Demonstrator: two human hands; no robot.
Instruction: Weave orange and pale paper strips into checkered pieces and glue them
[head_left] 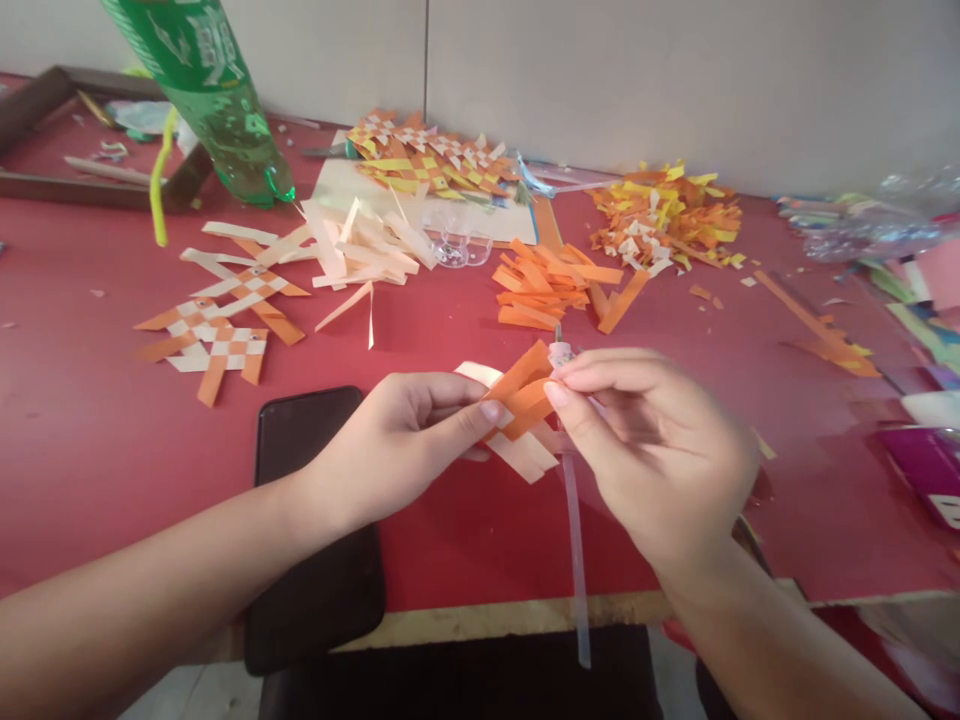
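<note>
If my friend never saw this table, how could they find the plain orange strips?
On the red table, look beyond the right hand, toward the wall. There lies a pile of orange paper strips, all one colour, unlike the mixed orange, yellow and white scraps.

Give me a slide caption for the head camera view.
Left hand and right hand hold orange and cream paper strips above a red table.

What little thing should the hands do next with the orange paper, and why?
Maybe the right hand should gently tug the orange paper while the left hand steadies it against the cream paper: the right pinches an orange end, and the orange lengths spread apart, not lying together.
</note>
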